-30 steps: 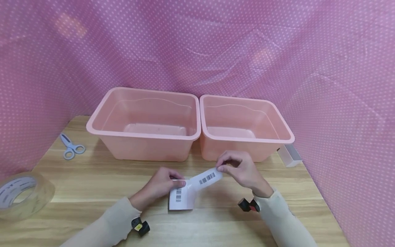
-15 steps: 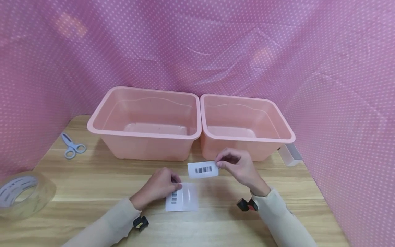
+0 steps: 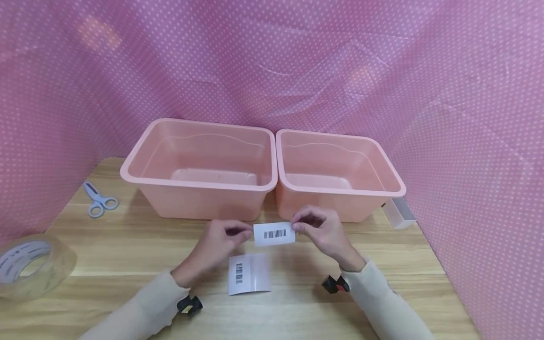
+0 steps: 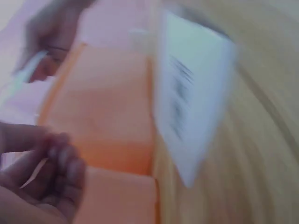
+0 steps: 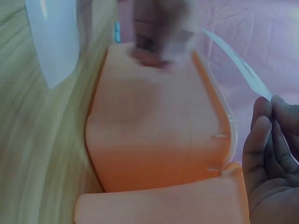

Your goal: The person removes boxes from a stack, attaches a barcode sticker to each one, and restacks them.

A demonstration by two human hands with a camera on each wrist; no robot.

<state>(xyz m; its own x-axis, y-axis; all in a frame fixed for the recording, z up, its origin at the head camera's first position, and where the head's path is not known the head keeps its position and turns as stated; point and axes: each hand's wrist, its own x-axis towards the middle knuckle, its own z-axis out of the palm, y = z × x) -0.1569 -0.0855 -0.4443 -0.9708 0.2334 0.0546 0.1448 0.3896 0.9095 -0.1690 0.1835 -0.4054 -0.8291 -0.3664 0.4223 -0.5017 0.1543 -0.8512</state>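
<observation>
The right hand [image 3: 320,231] pinches the right end of the label [image 3: 274,234] between thumb and fingertips; the label is in the air above the table [image 3: 297,311], on the near side of the bins, its barcode facing up in the head view; the left hand [image 3: 221,238] is just beside the label's left end, its fingers bent and their tips drawn close to the thumb in a narrow, bare grip; the sheet [image 3: 249,274], with a barcode on its left half, lies on the table nearer than the label; on the far side, the left bin [image 3: 204,203] and the right bin [image 3: 357,205] stand with their rims side by side, both pink; the scissors [image 3: 97,202] lie left of the left bin, and the tape roll [image 3: 59,267] is at the near left; the box [image 3: 398,215] sits right of the right bin; the dotted curtain [image 3: 272,61] hangs behind everything.
</observation>
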